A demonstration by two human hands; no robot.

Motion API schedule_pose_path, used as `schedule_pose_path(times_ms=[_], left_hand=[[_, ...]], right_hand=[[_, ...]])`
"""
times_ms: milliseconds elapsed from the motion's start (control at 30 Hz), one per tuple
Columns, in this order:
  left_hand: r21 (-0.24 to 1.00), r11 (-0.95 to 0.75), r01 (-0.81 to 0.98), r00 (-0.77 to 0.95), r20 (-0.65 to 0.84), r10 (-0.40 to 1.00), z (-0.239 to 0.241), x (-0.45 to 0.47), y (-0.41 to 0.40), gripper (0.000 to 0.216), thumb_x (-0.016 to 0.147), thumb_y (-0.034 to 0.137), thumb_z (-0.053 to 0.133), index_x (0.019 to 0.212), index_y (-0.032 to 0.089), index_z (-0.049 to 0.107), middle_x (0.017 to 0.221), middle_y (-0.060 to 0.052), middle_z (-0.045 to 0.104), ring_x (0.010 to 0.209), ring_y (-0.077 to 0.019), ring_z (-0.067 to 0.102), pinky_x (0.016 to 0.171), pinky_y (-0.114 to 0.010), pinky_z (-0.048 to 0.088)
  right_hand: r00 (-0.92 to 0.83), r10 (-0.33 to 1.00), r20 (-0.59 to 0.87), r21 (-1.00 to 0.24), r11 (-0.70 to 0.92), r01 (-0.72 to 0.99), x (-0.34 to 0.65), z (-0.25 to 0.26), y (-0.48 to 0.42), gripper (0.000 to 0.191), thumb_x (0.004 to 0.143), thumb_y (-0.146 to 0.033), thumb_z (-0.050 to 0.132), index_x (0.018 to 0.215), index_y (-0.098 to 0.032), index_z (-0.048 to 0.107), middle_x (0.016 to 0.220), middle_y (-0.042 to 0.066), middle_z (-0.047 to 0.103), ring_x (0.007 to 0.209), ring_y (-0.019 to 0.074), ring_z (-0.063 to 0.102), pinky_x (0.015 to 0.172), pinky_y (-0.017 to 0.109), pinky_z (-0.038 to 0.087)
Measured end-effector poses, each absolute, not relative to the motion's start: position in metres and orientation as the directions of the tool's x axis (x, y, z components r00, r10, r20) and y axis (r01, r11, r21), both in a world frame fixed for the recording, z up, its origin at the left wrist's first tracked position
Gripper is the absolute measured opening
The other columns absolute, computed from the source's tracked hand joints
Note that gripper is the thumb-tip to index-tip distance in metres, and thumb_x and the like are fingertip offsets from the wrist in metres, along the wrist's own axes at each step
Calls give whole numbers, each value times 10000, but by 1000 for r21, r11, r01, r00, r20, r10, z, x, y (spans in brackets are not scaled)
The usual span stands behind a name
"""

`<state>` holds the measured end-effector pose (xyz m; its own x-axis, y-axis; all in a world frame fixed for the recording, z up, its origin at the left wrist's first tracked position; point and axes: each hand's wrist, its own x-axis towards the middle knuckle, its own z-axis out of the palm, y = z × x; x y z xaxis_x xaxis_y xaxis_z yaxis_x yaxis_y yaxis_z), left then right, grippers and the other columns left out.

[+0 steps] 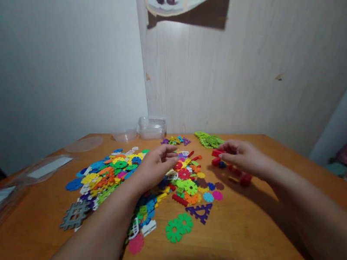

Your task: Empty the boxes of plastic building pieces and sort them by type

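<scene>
My left hand [161, 165] hovers over the right part of a heap of colourful plastic building pieces [119, 165]. Its fingers curve loosely, the thumb stands apart, and nothing shows between them. On the right, my right hand [241, 154] has thumb and fingers closed on a red toy block [217, 153]. Below that hand lie more small red pieces [245, 179], partly hidden by it. Between the hands are flower-shaped discs, among them a lime green one [190, 187] and a magenta one [217, 195].
Green toothed pieces [210, 140] lie in a group at the back, beside a small purple and yellow cluster [175, 141]. Clear plastic containers [152, 128] stand against the wall. Nearer me are two green discs [179, 228] and a purple triangle [200, 212]. Plastic bags [46, 168] lie at left.
</scene>
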<state>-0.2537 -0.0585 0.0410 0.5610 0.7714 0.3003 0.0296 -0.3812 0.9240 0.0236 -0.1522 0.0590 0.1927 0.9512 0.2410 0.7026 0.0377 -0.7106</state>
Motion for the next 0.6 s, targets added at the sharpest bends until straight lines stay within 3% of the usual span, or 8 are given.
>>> schedule_pose_path(times_ms=[133,200,400,600], left_hand=[[858,-494,139,410,405,817,46,-263,-46,394,838,428,693,1116,149,676,1035,-74,721,939,-187,655,862,-336,517],[836,-520,175,374,432,821,47,-266,-43,390,836,455,689,1082,153,693,1010,-65,729,915,-190,656,847,-330,513],[802,-542,251,339,452,825,49,-270,-40,366,833,476,679,1029,169,717,961,-43,738,854,-181,651,808,-308,504],[794,-544,270,311,463,830,47,-273,-32,380,817,492,683,1010,167,723,943,-36,738,836,-178,645,781,-294,491]], right_hand=[[393,916,87,-533,-290,795,90,56,-152,136,782,-318,674,763,-193,625,672,32,659,595,150,556,522,254,362],[412,911,9,-484,-357,799,108,51,-154,175,736,-321,715,683,-196,605,584,13,617,536,138,521,489,250,319],[382,916,-125,-463,-395,794,115,42,-159,171,658,-296,749,641,-197,611,530,-7,600,470,120,489,456,240,295],[316,945,-79,-461,-316,829,108,45,-156,137,672,-269,715,636,-191,609,604,8,647,559,134,548,504,237,338]])
